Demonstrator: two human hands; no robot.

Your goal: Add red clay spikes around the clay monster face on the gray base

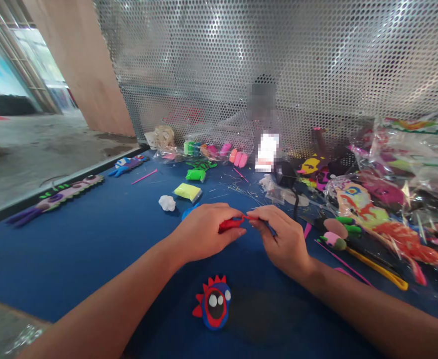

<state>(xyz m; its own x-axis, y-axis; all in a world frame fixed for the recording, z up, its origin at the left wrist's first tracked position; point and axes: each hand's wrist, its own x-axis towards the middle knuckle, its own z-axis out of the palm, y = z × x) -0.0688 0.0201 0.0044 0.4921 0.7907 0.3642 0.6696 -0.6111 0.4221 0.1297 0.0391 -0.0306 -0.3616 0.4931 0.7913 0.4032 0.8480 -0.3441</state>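
Note:
Near the middle of the head view, my left hand is closed around a lump of red clay. A thin red strand stretches from it to my right hand, whose thumb and fingers pinch a small red bit. Below both hands lies a flat clay figure in blue and red, with red spikes and white dots on a dark centre. Just beyond my left hand, a piece of blue clay is partly hidden by it. White clay and a yellow clay packet sit farther back.
Bagged clay figures, sticks and a yellow tool crowd the right side. A long clay creature lies at the left edge. Behind stand clay packets, a black object, a bright screen and a perforated metal panel.

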